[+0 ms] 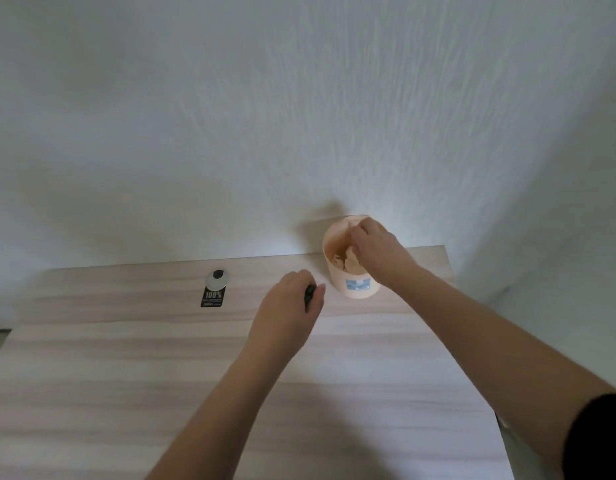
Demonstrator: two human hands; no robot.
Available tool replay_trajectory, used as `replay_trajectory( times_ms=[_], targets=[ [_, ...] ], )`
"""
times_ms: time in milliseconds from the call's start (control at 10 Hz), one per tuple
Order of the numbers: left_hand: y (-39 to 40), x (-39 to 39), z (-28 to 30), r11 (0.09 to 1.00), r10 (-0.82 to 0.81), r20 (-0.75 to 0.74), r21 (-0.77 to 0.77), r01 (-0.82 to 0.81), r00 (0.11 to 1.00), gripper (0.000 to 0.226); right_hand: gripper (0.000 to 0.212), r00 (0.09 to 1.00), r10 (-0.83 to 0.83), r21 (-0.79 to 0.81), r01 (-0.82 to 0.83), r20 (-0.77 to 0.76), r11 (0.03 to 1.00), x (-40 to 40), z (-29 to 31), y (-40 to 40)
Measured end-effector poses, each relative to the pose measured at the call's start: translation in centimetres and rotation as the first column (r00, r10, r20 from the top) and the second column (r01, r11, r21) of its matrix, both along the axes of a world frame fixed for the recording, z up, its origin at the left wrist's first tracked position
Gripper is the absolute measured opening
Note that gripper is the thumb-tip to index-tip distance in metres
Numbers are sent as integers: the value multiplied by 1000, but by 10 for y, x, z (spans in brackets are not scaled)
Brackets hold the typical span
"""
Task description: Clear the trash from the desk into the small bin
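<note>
We look down on a pale wood-grain desk [126, 375] set against a white textured wall [299, 98]. The small bin [353, 284], a peach-coloured round tub with a blue label on its near side, stands upright at the far edge of the desk, towards the right. Crumpled tan scraps [346, 261] lie inside it.

The right hand [377, 249] reaches over the bin's rim from the right, its fingers [355, 233] bent downward into the opening, just above the scraps. We cannot tell whether these fingers pinch anything, since their tips are turned away from us.

The left hand [292, 303] hangs just above the desk, immediately left of the bin and apart from it. Its fingers are curled shut around a small dark object [310, 296], of which only a narrow black edge shows between thumb and forefinger; its nature cannot be made out.

Farther left, near the back edge of the desk, a black tag [212, 296] printed "100%" lies flat. A round grey piece with a dark centre [216, 278] touches the tag's far end. A black sleeve [597, 438] shows on the right arm.
</note>
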State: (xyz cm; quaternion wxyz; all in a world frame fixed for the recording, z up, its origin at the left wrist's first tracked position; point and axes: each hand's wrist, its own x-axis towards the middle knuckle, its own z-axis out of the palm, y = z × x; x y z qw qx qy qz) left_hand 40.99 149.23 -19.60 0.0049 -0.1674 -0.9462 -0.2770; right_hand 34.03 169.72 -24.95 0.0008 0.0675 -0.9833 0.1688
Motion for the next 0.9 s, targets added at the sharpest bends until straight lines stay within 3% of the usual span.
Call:
replay_trajectory(
  times_ms=[100,200,400,500,700,900],
  targets=[
    [5,-20,-11,1000,-6,9,-13,6,1000,22,39,996,-57,-48,60,62,997,-10,-4,-1],
    [19,-37,-19,999,-45,7,0,45,999,21,42,996,-88,-26,88,-11,996,-3,-8,3],
    [65,-86,-42,998,-65,4,18,65,998,16,40,986,-168,-3,168,-6,986,31,-5,30],
    [93,-110,-58,992,-114,-26,-52,112,993,12,42,982,-189,8,189,18,982,56,-5,42],
    [109,-131,-88,955,-149,77,-245,164,986,26,40,980,-185,-2,185,68,983,89,-7,65],
    [104,-119,-79,935,-254,4,-255,247,967,26,38,960,-278,-4,279,39,960,105,-11,76]
  ],
)
